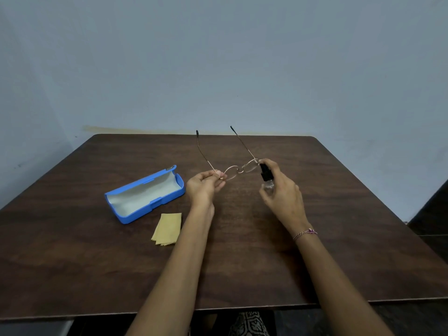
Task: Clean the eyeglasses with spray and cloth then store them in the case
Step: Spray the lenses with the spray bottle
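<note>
Thin gold-rimmed eyeglasses (240,169) hang above the table with both temple arms unfolded and pointing away from me. My left hand (206,184) pinches the frame at its left hinge. My right hand (281,190) grips a small clear spray bottle (266,177) with a black nozzle, held right beside the right lens. A blue glasses case (169,194) lies open on the table to the left, its pale lining showing. In front of the case rests a folded yellow cloth (167,228).
The dark wooden table (339,214) stands against a pale blue wall. Its near edge runs just above my lap. A dark object (434,209) stands off the table's right side.
</note>
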Demonstrator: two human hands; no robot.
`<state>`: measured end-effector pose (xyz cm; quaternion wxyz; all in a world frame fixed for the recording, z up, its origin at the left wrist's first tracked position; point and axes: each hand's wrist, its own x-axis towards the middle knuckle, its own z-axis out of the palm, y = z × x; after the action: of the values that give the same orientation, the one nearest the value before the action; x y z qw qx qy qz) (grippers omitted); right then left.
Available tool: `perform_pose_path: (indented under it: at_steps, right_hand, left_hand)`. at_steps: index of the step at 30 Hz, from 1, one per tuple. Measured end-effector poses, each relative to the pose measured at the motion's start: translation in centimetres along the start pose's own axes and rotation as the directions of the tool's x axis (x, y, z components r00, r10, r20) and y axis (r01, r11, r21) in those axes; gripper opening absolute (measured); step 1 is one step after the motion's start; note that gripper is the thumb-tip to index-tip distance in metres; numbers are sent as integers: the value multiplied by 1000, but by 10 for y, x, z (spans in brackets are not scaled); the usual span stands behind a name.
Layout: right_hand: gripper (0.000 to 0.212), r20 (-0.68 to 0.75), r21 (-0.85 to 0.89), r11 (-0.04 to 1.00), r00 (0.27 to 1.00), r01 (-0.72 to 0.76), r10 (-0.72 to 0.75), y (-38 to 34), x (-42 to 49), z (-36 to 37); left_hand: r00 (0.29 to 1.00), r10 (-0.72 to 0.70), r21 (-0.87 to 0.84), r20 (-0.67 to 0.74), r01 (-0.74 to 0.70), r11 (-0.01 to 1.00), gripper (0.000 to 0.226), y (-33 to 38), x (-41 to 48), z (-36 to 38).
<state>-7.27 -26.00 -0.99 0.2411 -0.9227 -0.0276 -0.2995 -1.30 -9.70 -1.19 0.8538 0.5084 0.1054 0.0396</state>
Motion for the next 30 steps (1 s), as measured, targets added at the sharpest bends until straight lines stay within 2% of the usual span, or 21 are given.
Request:
perform_pose_path:
  at_steps: [6, 10, 13, 21, 27, 30]
  right_hand:
    - [61, -42, 40, 997, 997, -64, 66, 0, 0, -2]
    - [61, -44, 28, 993, 992, -117, 118, 7, 1, -3]
    - [61, -102, 64, 986, 982, -155, 161, 14, 3, -3]
    - [58, -182, 109, 976, 961, -189, 207, 22, 4, -6]
    - [57, -184, 170, 961, 952, -216, 246, 25, 5, -9]
    - [57, -189, 136, 968, 954, -209, 232, 29, 5, -8]
  left_hand:
    - [987, -146, -90, 62, 151, 984, 6, 2, 0, -1]
    - [981, -184, -112, 61, 190, 975, 3, 7, -1, -2]
    - [976, -207, -124, 69, 214, 969, 3, 10, -1, -3]
    - [971, -219, -125, 99, 230, 965, 4, 13, 0, -5]
    - [969, -219, -72, 112, 228, 971, 6, 13, 2, -8]
    - [971, -214, -34, 108, 219, 975, 10, 12, 2, -8]
